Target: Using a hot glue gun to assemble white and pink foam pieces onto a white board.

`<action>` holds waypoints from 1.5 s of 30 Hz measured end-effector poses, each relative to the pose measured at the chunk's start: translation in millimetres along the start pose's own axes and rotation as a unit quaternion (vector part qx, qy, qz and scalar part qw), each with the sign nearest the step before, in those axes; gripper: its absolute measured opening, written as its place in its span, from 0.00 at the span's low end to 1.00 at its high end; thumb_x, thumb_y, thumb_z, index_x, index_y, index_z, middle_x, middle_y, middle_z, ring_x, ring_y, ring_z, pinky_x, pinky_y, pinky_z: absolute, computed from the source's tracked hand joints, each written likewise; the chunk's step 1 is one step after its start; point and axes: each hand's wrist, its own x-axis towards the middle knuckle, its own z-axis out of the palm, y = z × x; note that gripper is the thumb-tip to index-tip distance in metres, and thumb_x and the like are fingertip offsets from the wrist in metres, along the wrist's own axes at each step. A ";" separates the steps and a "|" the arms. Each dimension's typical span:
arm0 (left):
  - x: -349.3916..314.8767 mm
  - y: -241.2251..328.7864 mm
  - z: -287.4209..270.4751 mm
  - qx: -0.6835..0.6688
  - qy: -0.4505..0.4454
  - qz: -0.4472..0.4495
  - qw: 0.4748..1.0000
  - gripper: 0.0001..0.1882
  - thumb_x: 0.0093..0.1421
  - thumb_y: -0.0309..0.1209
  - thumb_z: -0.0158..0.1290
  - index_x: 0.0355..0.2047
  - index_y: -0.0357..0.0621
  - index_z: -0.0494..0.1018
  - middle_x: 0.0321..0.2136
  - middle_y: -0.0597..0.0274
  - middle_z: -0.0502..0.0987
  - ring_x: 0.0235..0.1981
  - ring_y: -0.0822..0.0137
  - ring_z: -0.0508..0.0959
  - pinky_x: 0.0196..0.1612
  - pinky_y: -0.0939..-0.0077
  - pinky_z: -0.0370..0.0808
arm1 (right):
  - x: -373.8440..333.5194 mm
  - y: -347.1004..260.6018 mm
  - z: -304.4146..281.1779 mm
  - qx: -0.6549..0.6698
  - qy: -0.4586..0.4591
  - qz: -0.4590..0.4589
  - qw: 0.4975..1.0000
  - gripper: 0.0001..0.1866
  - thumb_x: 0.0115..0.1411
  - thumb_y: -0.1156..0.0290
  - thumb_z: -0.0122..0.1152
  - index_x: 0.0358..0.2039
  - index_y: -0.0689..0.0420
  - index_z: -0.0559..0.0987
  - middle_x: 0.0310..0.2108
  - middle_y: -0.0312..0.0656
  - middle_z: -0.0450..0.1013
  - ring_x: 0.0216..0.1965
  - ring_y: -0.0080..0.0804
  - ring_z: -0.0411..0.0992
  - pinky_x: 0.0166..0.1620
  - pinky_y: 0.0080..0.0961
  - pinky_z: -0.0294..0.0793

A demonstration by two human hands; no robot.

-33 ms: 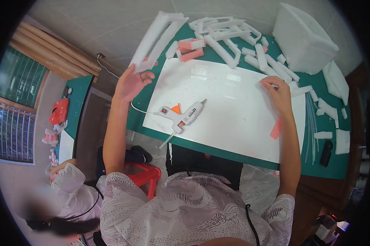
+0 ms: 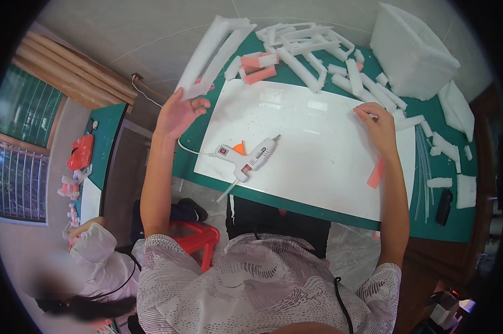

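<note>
A long white foam frame [image 2: 210, 53] tilts up at the far left of the table, its near end in my left hand [image 2: 177, 115]. The thumb side of that hand is against the foam, the other fingers half curled. My right hand [image 2: 375, 118] hovers over the board's right side, fingers pinched together; whatever lies between them, if anything, is hidden. Below it, a pink foam strip [image 2: 376, 173] is partly covered by my right forearm. Between my hands a white hot glue gun [image 2: 246, 158] with an orange trigger lies on the white board [image 2: 313, 161], a glue stick poking from its back.
White foam frames and strips [image 2: 301, 61] and pink foam pieces [image 2: 260, 74] heap along the far edge. A large white foam box [image 2: 410, 53] stands far right. Glue sticks [image 2: 422, 172] and a black tool [image 2: 443, 207] lie at right. Another person [image 2: 104, 256] sits at a left table.
</note>
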 end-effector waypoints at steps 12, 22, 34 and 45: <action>19.7 -6.2 8.5 0.163 0.061 -0.026 0.984 0.31 0.65 0.43 0.50 0.62 0.38 0.60 0.55 0.50 0.70 0.44 0.63 0.76 0.43 0.73 0.70 | -1.4 -13.6 3.2 -0.062 -0.011 -0.003 0.998 0.09 0.48 0.72 0.72 0.23 0.61 0.79 0.28 0.40 0.75 0.30 0.31 0.71 0.34 0.25 0.69; 98.8 -17.7 49.5 0.466 0.140 0.075 0.870 0.36 0.55 0.36 0.63 0.60 0.37 0.61 0.54 0.53 0.68 0.50 0.63 0.73 0.48 0.69 0.71 | -3.7 -9.8 17.4 -0.016 -0.027 -0.045 0.998 0.10 0.49 0.71 0.71 0.23 0.61 0.76 0.28 0.41 0.73 0.30 0.32 0.70 0.35 0.25 0.68; 265.8 -55.2 18.3 0.786 0.048 0.229 0.572 0.43 0.56 0.32 0.59 0.68 0.43 0.51 0.65 0.34 0.53 0.64 0.37 0.59 0.63 0.55 0.62 | -1.8 13.7 29.2 0.034 -0.077 -0.183 0.979 0.05 0.49 0.72 0.67 0.24 0.58 0.81 0.31 0.42 0.71 0.35 0.39 0.72 0.40 0.32 0.72; 196.1 -43.0 48.0 0.769 0.011 0.274 0.577 0.37 0.57 0.28 0.55 0.66 0.43 0.55 0.66 0.40 0.53 0.66 0.43 0.58 0.63 0.54 0.61 | -8.0 16.1 22.6 0.014 -0.082 -0.131 0.988 0.08 0.48 0.67 0.70 0.20 0.56 0.80 0.30 0.42 0.68 0.35 0.40 0.70 0.38 0.34 0.69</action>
